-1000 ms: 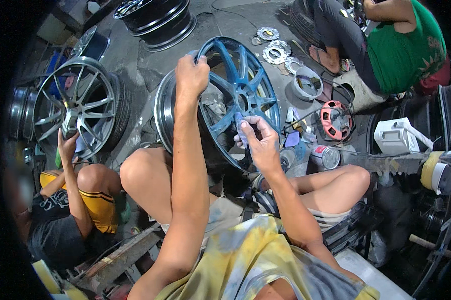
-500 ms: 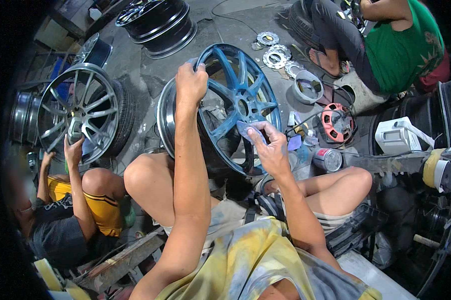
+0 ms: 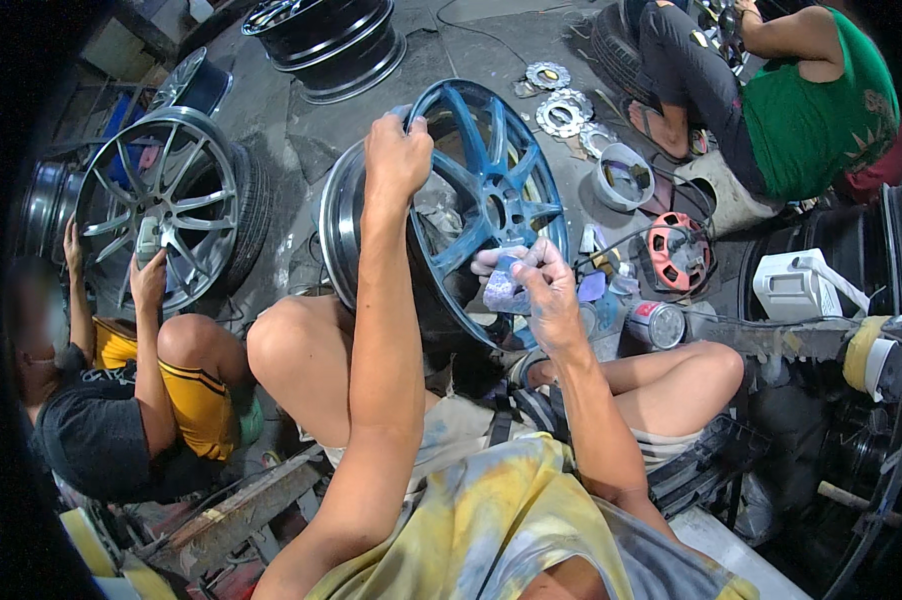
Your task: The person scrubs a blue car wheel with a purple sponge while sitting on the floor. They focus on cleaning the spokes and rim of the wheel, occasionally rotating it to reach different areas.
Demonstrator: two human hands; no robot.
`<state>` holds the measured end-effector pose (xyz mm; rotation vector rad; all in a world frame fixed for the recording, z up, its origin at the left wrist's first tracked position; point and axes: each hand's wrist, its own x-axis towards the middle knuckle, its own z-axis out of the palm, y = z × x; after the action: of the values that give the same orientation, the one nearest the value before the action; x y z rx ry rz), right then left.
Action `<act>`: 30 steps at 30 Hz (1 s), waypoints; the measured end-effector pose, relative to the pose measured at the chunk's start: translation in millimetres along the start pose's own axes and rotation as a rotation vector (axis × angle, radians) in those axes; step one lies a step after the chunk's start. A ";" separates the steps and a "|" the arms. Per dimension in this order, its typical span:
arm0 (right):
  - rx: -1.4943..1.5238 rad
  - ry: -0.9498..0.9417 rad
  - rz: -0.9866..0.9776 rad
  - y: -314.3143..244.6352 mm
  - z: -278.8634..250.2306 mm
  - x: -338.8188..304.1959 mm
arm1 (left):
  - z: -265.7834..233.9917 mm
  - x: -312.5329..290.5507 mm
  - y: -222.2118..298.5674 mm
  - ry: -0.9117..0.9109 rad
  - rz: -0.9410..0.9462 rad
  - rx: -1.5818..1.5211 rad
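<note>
A blue-spoked alloy wheel (image 3: 461,250) with a bare metal barrel stands tilted between my knees. My left hand (image 3: 399,155) is closed over its upper left rim edge and steadies it. In my right hand (image 3: 549,285), a folded piece of bluish-purple sandpaper (image 3: 505,291) is pinched between thumb and fingers, in front of the lower spokes near the hub. Pale dust coats those fingertips. I cannot tell whether the sandpaper touches a spoke.
At left, a person holds a tool against a grey wheel (image 3: 161,205). Another person in green (image 3: 811,120) sits at upper right. Right of my wheel are a bucket (image 3: 623,178), a red cord reel (image 3: 678,250), a can (image 3: 656,322) and brake discs (image 3: 564,112). Stacked rims (image 3: 346,60) stand behind.
The sandpaper has turned in my right hand and hangs lower, its fingers now bunched around its top. My left hand keeps its hold on the rim. The view has shifted slightly.
</note>
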<state>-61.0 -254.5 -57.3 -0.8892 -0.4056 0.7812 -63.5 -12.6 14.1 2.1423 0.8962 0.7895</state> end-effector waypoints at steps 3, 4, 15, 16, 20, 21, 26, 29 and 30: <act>0.110 0.085 0.059 4.1 -1.8 -2.4 | 3.0 -1.3 -3.5 0.021 0.011 0.002; 0.099 0.162 0.094 -3.5 7.6 -3.1 | 2.1 -1.4 -2.9 0.009 0.006 -0.007; -0.344 0.179 0.056 -8.2 8.4 -10.5 | 5.5 -0.4 -12.8 0.029 0.029 0.014; -0.440 0.182 0.052 -10.2 2.6 -11.5 | 5.8 0.1 -12.5 0.020 0.027 0.005; -0.750 0.263 -0.159 -6.5 0.0 -13.7 | -0.4 -3.0 -3.1 -0.029 -0.014 -0.004; -0.758 0.297 -0.190 -5.7 0.5 -14.8 | 1.9 -2.6 -5.5 -0.014 -0.002 -0.002; -1.187 0.210 -0.438 -18.3 -5.5 -16.5 | 0.1 -4.6 -1.0 -0.029 -0.025 0.003; -1.296 0.139 -0.659 -18.4 -1.6 -17.3 | 4.2 -2.0 -8.8 0.008 0.018 0.010; -1.292 0.123 -0.693 -17.4 -0.9 -17.7 | 5.2 -2.0 -11.8 0.021 0.020 0.013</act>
<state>-64.6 -275.0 -43.6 -1.8202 -1.0774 -0.2929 -65.2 -9.6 1.5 2.1606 0.8943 0.8198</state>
